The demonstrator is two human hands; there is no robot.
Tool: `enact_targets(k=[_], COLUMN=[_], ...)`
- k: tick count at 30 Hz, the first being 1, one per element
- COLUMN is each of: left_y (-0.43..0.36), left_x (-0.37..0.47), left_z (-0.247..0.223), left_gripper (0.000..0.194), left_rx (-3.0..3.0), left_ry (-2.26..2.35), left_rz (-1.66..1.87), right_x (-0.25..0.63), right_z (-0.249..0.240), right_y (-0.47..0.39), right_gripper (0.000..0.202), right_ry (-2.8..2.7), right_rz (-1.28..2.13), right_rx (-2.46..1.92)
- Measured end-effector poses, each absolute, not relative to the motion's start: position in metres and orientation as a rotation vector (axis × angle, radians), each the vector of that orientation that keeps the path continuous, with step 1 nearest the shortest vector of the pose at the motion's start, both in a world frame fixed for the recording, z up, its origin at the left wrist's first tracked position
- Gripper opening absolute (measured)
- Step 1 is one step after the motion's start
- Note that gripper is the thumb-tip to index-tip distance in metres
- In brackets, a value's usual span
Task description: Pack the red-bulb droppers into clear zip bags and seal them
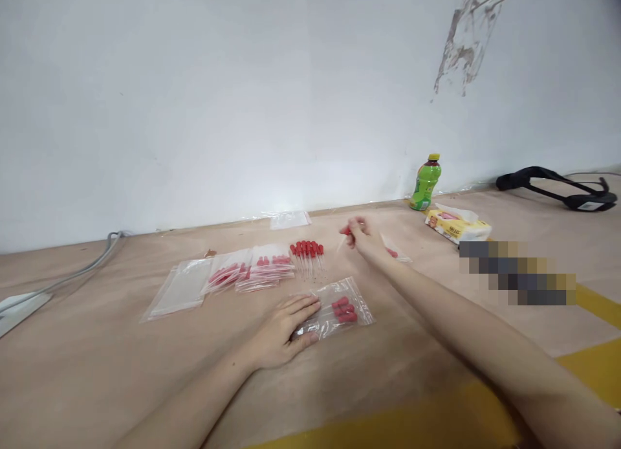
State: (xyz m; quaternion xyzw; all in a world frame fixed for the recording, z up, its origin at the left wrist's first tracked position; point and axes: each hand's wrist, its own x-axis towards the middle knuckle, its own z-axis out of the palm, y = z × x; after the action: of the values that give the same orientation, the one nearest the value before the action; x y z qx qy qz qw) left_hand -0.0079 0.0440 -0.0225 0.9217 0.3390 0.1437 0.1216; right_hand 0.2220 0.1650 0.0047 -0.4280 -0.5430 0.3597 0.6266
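At the far left, a grey cable (99, 261) lies on the brown surface (87, 352), well apart from both hands. Next comes a stack of flat bags (182, 290), then overlapping bags with red pieces (264, 268) inside, their near edges just beyond the left hand (281, 332). That hand lies palm down, thumb well spread from the fingers, which rest on the left end of a clear zip bag (361, 300); red bulbs (345, 310) show inside. Behind this bag, between the two hands, stands a neat row of red-topped droppers (308, 251), bulbs toward the wall (218, 99). The right hand (359, 234) is raised and a little blurred, thumb and fingertips pinched narrow on a red-bulbed dropper (346, 230). Past its wrist lies another bag (402, 253), and further right, with a gap between, a green bottle (427, 185) near the wall's foot and a tissue pack (453, 226).
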Motion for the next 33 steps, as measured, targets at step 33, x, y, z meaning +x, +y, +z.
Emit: enact_targets(k=[33], left_y=[0.044], left_x=[-0.008], left_z=[-0.023], left_gripper=[0.051], left_rx=[2.701], left_ry=[1.014], left_rz=[0.415], right_x=[0.286], right_z=[-0.040], right_y=[0.102], right_gripper=[0.030], right_ry=[-1.706], right_rz=[1.371], right_rx=[-1.116])
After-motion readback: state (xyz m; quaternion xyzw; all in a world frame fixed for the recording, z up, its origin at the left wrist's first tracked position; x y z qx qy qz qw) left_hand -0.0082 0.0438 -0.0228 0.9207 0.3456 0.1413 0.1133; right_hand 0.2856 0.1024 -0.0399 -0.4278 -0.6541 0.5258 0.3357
